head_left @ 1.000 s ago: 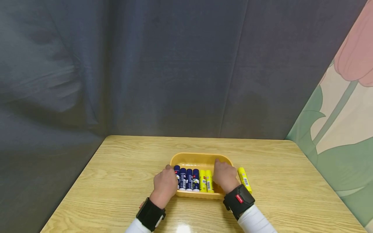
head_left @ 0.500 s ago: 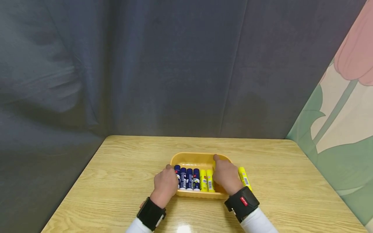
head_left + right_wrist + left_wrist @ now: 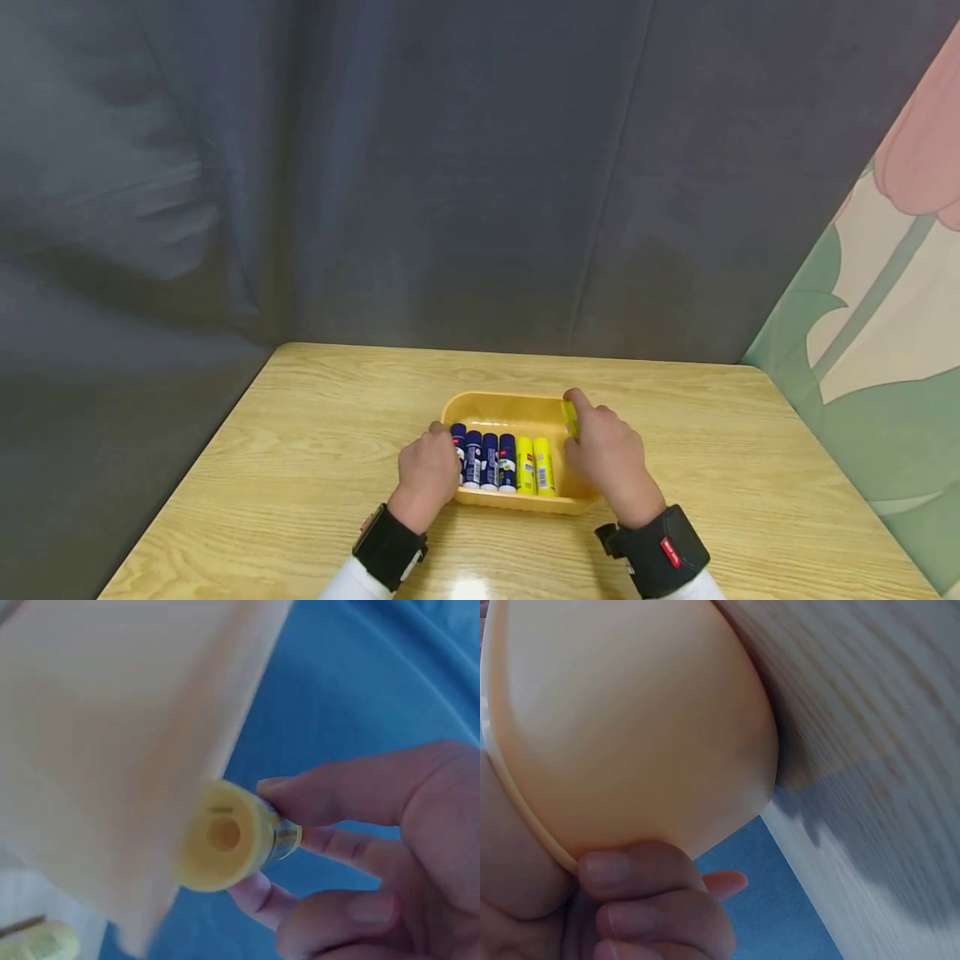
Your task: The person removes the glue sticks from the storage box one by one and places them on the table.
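Observation:
A yellow plastic tray [image 3: 480,500] stands on the table. In it lie several dark blue glue sticks [image 3: 490,462] on the left and two yellow glue sticks [image 3: 543,467] beside them. My left hand [image 3: 428,468] grips the tray's left rim, its curled fingers [image 3: 641,877] against the outer wall in the left wrist view. At the right rim, my right hand [image 3: 611,450] pinches another yellow glue stick [image 3: 225,840] between thumb and fingers, its hollow end facing the camera in the right wrist view. In the head view the hand covers most of that stick.
One more yellow glue stick [image 3: 37,941] shows at the lower left of the right wrist view. The wooden table [image 3: 337,400] meets a dark curtain [image 3: 450,208] at the back and left. A flower-patterned cloth [image 3: 885,350] hangs on the right.
My right hand has moved right, from inside the tray to its right rim, with the yellow glue stick. It now covers where the loose yellow stick lay. The left hand stays put.

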Available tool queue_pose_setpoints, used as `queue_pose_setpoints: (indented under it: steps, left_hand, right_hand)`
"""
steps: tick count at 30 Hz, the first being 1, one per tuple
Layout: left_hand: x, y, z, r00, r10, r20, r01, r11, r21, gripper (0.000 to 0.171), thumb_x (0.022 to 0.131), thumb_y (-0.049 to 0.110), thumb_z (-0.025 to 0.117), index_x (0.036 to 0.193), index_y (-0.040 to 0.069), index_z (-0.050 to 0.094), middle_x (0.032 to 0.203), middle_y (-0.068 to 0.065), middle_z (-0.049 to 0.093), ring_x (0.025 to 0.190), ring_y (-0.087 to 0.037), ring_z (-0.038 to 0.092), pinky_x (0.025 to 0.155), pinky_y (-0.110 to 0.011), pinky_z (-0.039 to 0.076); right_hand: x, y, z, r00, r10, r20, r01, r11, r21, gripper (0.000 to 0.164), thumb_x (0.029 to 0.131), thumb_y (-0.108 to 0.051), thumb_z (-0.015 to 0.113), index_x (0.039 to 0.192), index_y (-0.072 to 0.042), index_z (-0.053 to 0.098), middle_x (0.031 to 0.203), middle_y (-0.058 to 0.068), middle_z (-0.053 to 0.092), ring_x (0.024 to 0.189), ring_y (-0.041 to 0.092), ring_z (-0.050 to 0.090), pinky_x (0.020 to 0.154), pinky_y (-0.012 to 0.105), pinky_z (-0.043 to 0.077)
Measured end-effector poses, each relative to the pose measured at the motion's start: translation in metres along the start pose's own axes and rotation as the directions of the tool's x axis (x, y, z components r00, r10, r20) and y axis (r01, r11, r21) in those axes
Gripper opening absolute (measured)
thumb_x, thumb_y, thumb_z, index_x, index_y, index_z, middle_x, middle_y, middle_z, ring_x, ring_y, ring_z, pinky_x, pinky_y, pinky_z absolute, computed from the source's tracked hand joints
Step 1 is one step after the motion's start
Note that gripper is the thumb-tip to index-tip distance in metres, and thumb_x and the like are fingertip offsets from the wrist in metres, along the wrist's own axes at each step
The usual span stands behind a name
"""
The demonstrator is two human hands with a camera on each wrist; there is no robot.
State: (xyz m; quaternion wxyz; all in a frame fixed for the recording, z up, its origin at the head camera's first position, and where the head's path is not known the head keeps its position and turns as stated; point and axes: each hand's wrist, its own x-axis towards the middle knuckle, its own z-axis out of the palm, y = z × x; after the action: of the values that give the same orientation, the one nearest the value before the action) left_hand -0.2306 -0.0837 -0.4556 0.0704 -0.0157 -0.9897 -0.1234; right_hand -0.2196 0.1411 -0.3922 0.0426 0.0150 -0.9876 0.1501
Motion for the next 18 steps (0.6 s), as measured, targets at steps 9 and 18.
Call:
queue_pose_setpoints:
  steps: [9,18]
  left_hand:
    - [0.000,0.004,0.001,1.000,0.001,-0.003,-0.001,1.000,-0.008,0.020,0.092,0.014,0.064,0.092,-0.003,0.055,0.069,-0.013,0.061,0.063,-0.029,0.068,0.053,-0.043,0.054]
    - [0.000,0.006,0.001,1.000,0.017,-0.005,-0.017,1.000,-0.007,0.020,0.092,0.015,0.064,0.092,-0.003,0.055,0.069,-0.013,0.060,0.063,-0.028,0.068,0.053,-0.042,0.053]
  right_hand:
    - [-0.011,0.004,-0.026,1.000,0.009,-0.004,-0.008,0.999,0.031,0.055,0.085,-0.011,0.069,0.137,-0.012,0.049,0.094,0.019,0.064,0.067,0.025,0.054,0.052,0.036,0.044]
    - [-0.019,0.013,-0.032,0.999,0.006,-0.035,-0.004,0.999,0.046,0.056,0.085,-0.011,0.068,0.137,-0.012,0.048,0.088,0.016,0.061,0.064,0.024,0.052,0.050,0.035,0.042]
